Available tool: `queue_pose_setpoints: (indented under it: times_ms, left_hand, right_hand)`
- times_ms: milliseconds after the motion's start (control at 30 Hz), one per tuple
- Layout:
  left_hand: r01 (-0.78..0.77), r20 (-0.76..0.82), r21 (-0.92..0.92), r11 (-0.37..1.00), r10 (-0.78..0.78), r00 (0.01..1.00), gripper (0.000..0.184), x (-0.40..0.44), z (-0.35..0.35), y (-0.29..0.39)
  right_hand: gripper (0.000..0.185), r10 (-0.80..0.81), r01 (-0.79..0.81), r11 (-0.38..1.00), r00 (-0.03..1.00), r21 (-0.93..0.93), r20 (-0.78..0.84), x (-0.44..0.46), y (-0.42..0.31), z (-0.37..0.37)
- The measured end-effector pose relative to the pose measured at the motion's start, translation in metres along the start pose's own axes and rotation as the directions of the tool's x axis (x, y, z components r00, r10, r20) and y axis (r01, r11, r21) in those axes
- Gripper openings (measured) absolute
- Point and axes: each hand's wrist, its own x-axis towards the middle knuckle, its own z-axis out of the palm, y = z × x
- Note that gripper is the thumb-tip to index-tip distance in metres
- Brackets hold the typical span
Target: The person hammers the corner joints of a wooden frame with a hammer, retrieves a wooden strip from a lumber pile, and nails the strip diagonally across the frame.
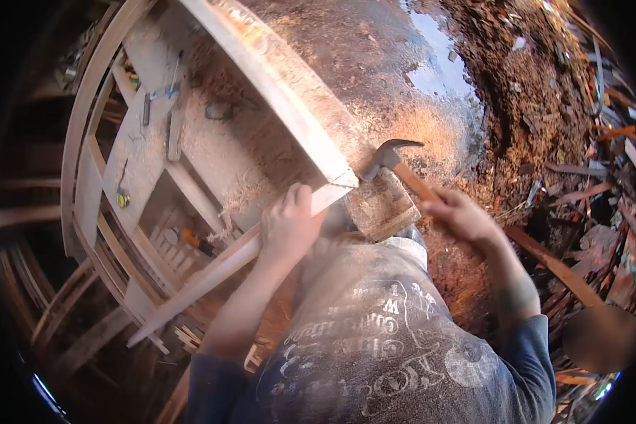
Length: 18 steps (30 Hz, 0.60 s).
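Observation:
My right hand [463,214] is closed round the wooden handle of a claw hammer [411,178]. The hammer's dark head lies just right of the corner where two pieces of wood meet, and its claw points right. My left hand [288,220] grips a pale wooden strip [222,267] close to that corner, fingers wrapped over it. From the corner, a long pale wooden beam [275,92] runs up and to the left. Below the hammer head sits a rough wooden block [383,206], near my body.
Curved wooden framework [85,134] rises on the left. On a board lie a tape measure [123,197], a blue clamp [164,92] and an orange-handled tool [191,238]. Wet brown ground holds a puddle [434,46]. Scrap wood [593,247] is scattered at the right.

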Motion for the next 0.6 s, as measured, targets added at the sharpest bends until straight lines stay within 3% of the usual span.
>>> queue_pose_setpoints:
  times_ms: [33, 67, 167, 233, 300, 333, 400, 433, 467, 533, 600]
  left_hand:
    - [0.014, 0.012, 0.008, 1.0, -0.014, 1.0, 0.032, 0.0, 0.001, 0.001]
    - [0.023, 0.014, 0.012, 1.0, -0.024, 1.0, 0.033, -0.003, 0.002, 0.001]
    - [0.021, 0.006, 0.042, 0.999, -0.021, 1.0, 0.037, -0.002, 0.003, 0.002]
    - [0.007, -0.015, 0.066, 0.998, -0.006, 1.0, 0.039, -0.001, 0.002, 0.005]
    - [-0.005, -0.034, 0.061, 0.998, 0.008, 0.999, 0.039, -0.002, 0.006, 0.004]
    - [-0.005, -0.05, 0.058, 0.998, 0.008, 0.999, 0.04, -0.002, 0.008, 0.002]
    - [-0.025, -0.055, 0.08, 0.997, 0.029, 0.998, 0.04, -0.003, 0.011, -0.002]
    - [-0.038, -0.055, 0.089, 0.995, 0.043, 0.998, 0.039, -0.003, 0.01, -0.003]
    - [-0.025, -0.035, 0.104, 0.994, 0.028, 0.999, 0.038, -0.002, 0.006, 0.0]
    - [0.004, 0.007, 0.128, 0.992, -0.005, 1.0, 0.035, 0.0, -0.003, 0.008]
    - [0.096, 0.122, -0.356, 0.93, -0.056, 0.991, 0.034, 0.002, 0.0, -0.015]
  right_hand:
    - [0.044, -0.028, 0.03, 0.997, 0.999, 0.065, -0.027, -0.005, 0.005, -0.019]
    - [0.046, -0.011, 0.021, 0.999, 0.978, 0.045, -0.21, -0.02, -0.005, -0.028]
    - [0.042, -0.193, 0.35, 0.901, 0.853, 0.258, -0.485, 0.005, 0.015, -0.081]
    - [0.042, -0.191, 0.49, 0.787, 0.77, 0.374, -0.608, 0.029, 0.011, -0.078]
    - [0.04, -0.181, 0.323, 0.905, 0.882, 0.278, -0.435, 0.023, 0.011, -0.028]
    - [0.035, -0.472, 0.471, 0.877, 0.813, -0.094, -0.34, 0.04, 0.042, 0.009]
    - [0.035, -0.469, 0.462, 0.878, 0.882, -0.13, -0.038, 0.044, 0.052, 0.026]
    - [0.036, -0.24, 0.22, 0.965, 0.96, 0.146, 0.143, 0.021, 0.034, 0.011]
    - [0.032, -0.179, 0.15, 0.976, 0.965, 0.158, 0.189, 0.012, 0.033, -0.008]
    - [0.029, -0.227, 0.18, 0.936, 0.966, 0.301, 0.127, 0.013, 0.056, -0.007]
    - [0.028, -0.241, 0.182, 0.89, 0.966, 0.419, 0.091, 0.008, 0.072, -0.003]
